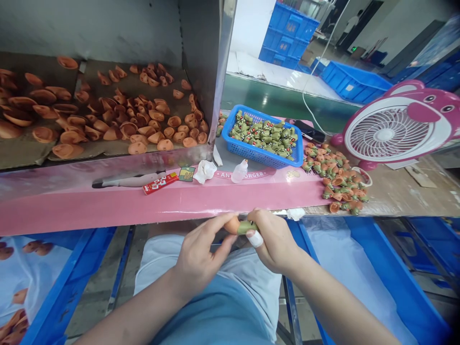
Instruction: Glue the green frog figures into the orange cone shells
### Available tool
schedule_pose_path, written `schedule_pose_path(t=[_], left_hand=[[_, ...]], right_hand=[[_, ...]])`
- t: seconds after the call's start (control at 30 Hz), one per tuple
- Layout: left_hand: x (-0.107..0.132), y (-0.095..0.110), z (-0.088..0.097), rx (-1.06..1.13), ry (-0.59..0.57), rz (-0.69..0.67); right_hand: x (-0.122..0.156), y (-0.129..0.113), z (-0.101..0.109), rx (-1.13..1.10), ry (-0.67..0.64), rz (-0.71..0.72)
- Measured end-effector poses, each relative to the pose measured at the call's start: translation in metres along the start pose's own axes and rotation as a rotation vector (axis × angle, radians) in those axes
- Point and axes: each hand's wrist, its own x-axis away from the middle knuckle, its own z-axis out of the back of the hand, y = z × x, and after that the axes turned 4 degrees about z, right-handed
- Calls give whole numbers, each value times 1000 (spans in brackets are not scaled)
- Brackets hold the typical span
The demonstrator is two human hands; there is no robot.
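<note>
My left hand [200, 251] pinches a small orange cap-like piece [232, 225] between thumb and fingers. My right hand [276, 242], its thumb wrapped in white, grips a small green figurine [245, 227]. The two pieces meet end to end above my lap, just in front of the table edge; whether they are joined I cannot tell. Beyond the hands stands a small clear squeeze bottle [239, 172] beside a crumpled white tissue [204, 171]. A blue basket [247, 149] holds many green figurines.
Loose orange pieces [125, 120] fill the grey booth at left. Green figurines with orange tops [339, 179] lie piled at right near a pink fan [395, 127]. A red packet [160, 183] lies on the pink mat. Blue crates [391, 282] flank my legs.
</note>
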Motion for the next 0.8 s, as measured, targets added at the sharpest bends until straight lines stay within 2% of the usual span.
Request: schedule_pose_path(t=[0.07,0.13,0.2,0.33,0.4,0.57,0.7,0.8], left_hand=[[3,-3,2,-46,14,-132],[4,-3,5,-25,-22,-178],[3,-2,7,68,-60,-49],[-6,3,7,357,-97,405],[-10,5,5,493,-126,528],[-15,6,3,718,-185,657],[-14,4,3,742,-186,703],[-13,-4,-2,732,-204,712]], right_hand=[[0,-1,1,-62,31,-47],[0,-2,2,-120,70,-75],[1,-1,5,-138,104,-72],[3,-1,6,-112,140,18],[4,-1,6,-108,152,78],[6,0,5,-58,171,163],[8,-1,3,-41,173,186],[13,2,-5,-106,136,144]])
